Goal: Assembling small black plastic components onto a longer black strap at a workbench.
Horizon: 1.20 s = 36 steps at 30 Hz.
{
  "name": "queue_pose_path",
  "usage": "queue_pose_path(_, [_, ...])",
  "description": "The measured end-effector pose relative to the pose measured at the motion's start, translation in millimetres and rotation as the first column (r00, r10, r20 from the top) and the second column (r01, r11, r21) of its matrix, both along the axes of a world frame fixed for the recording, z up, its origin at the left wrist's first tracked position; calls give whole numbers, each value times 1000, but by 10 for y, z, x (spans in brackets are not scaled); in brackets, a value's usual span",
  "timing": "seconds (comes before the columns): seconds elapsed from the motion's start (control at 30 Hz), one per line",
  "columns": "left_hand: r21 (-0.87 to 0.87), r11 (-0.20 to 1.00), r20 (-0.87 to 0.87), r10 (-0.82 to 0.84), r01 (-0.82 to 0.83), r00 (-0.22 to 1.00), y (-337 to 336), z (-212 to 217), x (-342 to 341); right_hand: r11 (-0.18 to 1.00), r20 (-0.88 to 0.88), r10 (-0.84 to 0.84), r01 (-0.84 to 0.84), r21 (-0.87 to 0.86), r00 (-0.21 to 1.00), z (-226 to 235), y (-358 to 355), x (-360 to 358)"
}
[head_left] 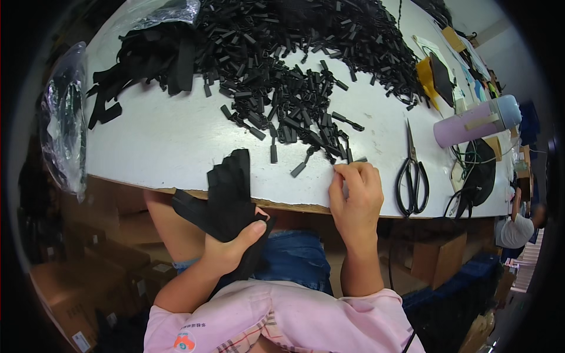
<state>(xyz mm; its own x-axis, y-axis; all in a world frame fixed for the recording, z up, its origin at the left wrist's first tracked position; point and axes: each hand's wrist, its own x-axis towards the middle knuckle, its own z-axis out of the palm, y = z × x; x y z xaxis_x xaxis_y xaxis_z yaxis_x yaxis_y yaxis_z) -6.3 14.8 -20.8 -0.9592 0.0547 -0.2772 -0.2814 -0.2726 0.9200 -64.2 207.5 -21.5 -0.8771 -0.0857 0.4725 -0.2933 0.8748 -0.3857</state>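
My left hand (232,250) grips a bundle of black fabric strips (226,191) that sticks up over the near edge of the white table (170,141). My right hand (355,197) rests on the table edge, its fingertips pinching a small black piece (347,160) at the near fringe of a big heap of short black pieces (294,65). A loose black piece (298,169) lies just left of that hand.
Black scissors (412,176) lie right of my right hand. A lilac bottle (477,120) lies on its side at the far right, beside cables and a black pouch (479,170). Longer black strips (147,59) sit far left. A plastic bag (62,129) hangs off the left edge. Cardboard boxes (76,282) stand below.
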Motion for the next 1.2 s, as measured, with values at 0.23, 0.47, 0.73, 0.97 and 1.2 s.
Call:
queue_pose_path(0.23, [-44,999,-74,10,-14,997,49,-44,16,729,115,372,-214,-651,921,61,-176,201])
queue_pose_path(0.47, [-252,965,-234,-139,78,962,-25,-65,1,627,99,576,-360,-691,812,154,-375,297])
queue_pose_path(0.73, [-222,968,-186,-161,119,969,-55,-67,43,634,3,637,-521,-572,771,111,-418,233])
queue_pose_path(0.97, [-114,992,-315,7,-45,949,-13,1,22,522,97,536,-239,-819,839,-68,-568,444])
queue_pose_path(1.2, [85,992,-124,-83,94,989,-130,14,40,-47,107,819,251,-967,564,-66,-509,373])
